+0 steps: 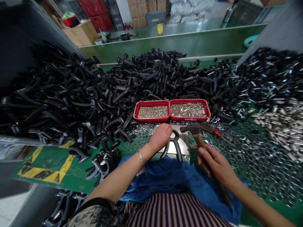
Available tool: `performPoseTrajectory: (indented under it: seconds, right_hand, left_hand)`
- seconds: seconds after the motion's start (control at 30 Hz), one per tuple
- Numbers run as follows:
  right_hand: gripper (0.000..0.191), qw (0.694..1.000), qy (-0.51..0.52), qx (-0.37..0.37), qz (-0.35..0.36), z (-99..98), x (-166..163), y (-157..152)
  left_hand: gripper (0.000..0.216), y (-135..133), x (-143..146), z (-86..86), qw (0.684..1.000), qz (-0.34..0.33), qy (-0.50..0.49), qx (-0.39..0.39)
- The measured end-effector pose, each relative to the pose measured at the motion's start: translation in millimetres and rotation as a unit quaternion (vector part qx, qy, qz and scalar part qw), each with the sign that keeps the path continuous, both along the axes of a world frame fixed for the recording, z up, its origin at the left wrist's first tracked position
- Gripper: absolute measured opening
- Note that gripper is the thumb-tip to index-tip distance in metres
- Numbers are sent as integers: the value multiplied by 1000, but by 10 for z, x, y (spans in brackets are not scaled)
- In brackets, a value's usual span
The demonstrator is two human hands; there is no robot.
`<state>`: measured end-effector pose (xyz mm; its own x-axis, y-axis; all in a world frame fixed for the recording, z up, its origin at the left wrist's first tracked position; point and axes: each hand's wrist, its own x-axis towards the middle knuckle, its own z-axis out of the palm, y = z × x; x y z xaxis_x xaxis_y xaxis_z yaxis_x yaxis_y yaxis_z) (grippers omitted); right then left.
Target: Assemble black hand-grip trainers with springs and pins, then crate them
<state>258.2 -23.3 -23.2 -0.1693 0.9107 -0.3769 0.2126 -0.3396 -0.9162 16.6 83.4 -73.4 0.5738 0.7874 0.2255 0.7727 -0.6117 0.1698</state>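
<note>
My right hand (214, 162) is wrapped round the wooden handle of a claw hammer (193, 128). The hammer's head is over the right part of a flat metal plate (184, 142). On that plate lies a black two-legged plastic part (174, 143) with a rounded top and its legs spread towards me. My left hand (161, 136) is closed in a pinch at the upper left of this part; whatever its fingers hold is hidden. A tool with red handles (214, 130) rests just behind the hammer.
Two red trays (151, 119) of small metal pins stand behind the plate. Black plastic parts (151, 77) are heaped left and behind. Metal rings (260, 170) spread across the right, near metal sleeves (284, 121). Assembled black parts (103, 165) lie at the left edge.
</note>
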Motion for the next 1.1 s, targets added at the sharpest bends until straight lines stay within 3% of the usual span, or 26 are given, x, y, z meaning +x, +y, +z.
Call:
performPoseTrajectory:
  seconds: [0.17,0.27,0.4,0.5,0.6,0.7,0.8,0.9,1.0,1.1]
  right_hand:
    - [36,993,-84,30,75,102,119,228]
    - [36,967,-188,104,135,278,143,385]
    - [36,932,-262,220,123,485,26,527]
    - [33,900,-332,234,160,438,-80,659]
    - [35,880,-362,191,240,330,-113,801]
    - [39,890,-348,202,215,295,-105,854]
    - [35,870,-387,212,218,289,-109,836]
    - [36,867,-382,181,263,274,-108,825]
    - [38,870,-380,193,247,260,-92,825]
    - [35,850,-412,193,265,269,-78,785]
  left_hand:
    - [21,-77,-29,-6,993,42,-107,-32]
    - [27,-254,-73,72,983,91,-161,-18]
    - [27,-525,-122,114,993,36,-112,6]
    - [29,-622,-124,81,998,3,-63,8]
    - [30,-626,-113,48,999,7,-46,13]
    - [29,-599,-110,46,999,2,-43,16]
    - [28,-613,-115,91,999,1,-42,-2]
    - [29,-729,-102,172,997,45,-52,-22]
    - [47,-903,-49,219,989,144,-27,-17]
    - [35,-1005,16,193,978,203,32,-31]
